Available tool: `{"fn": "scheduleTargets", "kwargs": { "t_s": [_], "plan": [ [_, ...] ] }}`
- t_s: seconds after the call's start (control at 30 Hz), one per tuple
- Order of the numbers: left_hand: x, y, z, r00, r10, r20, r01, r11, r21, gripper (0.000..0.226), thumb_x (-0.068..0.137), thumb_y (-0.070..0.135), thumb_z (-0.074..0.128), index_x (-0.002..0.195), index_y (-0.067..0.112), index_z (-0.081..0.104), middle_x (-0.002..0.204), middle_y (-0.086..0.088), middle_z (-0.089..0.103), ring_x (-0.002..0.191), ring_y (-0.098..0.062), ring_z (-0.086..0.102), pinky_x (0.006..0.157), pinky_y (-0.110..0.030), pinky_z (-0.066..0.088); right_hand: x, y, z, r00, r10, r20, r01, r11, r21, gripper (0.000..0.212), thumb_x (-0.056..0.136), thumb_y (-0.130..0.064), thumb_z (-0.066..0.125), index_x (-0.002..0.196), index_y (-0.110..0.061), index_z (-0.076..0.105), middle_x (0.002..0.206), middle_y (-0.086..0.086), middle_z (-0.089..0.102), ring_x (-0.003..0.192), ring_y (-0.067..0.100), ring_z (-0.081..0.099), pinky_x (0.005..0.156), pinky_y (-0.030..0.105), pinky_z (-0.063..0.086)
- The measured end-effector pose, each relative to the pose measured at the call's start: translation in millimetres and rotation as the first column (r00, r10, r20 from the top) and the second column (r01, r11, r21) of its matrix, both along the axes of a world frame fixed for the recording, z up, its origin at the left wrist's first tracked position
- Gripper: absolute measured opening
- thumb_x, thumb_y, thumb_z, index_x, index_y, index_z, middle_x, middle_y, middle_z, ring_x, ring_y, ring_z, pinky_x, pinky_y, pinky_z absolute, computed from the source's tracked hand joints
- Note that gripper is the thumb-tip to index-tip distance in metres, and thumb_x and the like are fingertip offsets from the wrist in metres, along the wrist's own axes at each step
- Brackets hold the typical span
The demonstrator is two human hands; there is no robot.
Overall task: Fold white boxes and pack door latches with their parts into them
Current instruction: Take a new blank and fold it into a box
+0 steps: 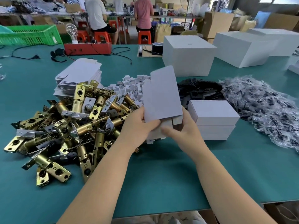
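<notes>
1. A thin white box (pixel 161 97), partly folded, is held upright above the middle of the green surface (pixel 161 175). Its top flap stands open and its lower end is being worked.
2. The left hand (pixel 137 125) grips the box's lower left edge, thumb on the front panel. The right hand (pixel 182 131) is curled round the lower right corner, fingers at the bottom flaps.
3. The box looks like light card, stiff along its creases but easy to dent. It is best held by the folded edges, not the flat panels.
4. The door latches (pixel 68 126) lie in a loose heap towards the left edge. Being brass-coloured metal, they are likely heavy and hard, with sharp plate corners. The round barrel is the place to take one.
5. Flat box blanks (pixel 77 75) are stacked behind the heap.
6. Closed small boxes (pixel 213 118) are stacked just right of the hands. Their contents are hidden.
7. Small bags (pixel 262 107) of dark parts sprawl towards the right edge, soft and probably slippery.
8. Large white cartons (pixel 187 57) stand shut at the far side.
</notes>
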State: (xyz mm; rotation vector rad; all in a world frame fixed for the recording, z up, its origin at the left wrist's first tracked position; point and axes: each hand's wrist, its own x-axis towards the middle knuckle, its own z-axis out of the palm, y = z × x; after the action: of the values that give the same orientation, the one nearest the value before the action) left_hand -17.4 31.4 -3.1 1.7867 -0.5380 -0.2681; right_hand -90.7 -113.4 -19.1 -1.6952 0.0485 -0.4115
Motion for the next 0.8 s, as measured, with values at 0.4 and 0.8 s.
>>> {"fn": "scheduleTargets", "kwargs": {
  "t_s": [0.4, 0.8],
  "plan": [
    [-2.3, 0.7, -0.6, 0.999, -0.026, 0.029, 0.025, 0.999, 0.045, 0.035, 0.088, 0.019, 0.066, 0.109, 0.045, 0.055, 0.091, 0.010, 0.076, 0.084, -0.008, 0.072, 0.072, -0.028, 0.061, 2.8, -3.4, -9.4, 0.974, -0.226, 0.008, 0.225, 0.963, -0.150, 0.083, 0.089, 0.001, 0.045, 0.120, -0.074, 0.028, 0.090, -0.032, 0.058, 0.070, -0.009, 0.052, 0.061, 0.003, 0.039],
    [-2.8, -5.7, -7.5, 0.998, 0.066, -0.006, -0.066, 0.992, -0.109, 0.034, 0.082, 0.023, 0.078, 0.113, 0.030, 0.064, 0.097, 0.011, 0.075, 0.089, -0.006, 0.071, 0.073, -0.024, 0.059, 7.3, 0.4, -12.5, 0.978, -0.205, -0.040, 0.178, 0.917, -0.357, 0.062, 0.098, -0.012, 0.049, 0.147, -0.042, 0.025, 0.102, -0.032, 0.048, 0.087, -0.008, 0.051, 0.078, 0.019, 0.049]
  ]
}}
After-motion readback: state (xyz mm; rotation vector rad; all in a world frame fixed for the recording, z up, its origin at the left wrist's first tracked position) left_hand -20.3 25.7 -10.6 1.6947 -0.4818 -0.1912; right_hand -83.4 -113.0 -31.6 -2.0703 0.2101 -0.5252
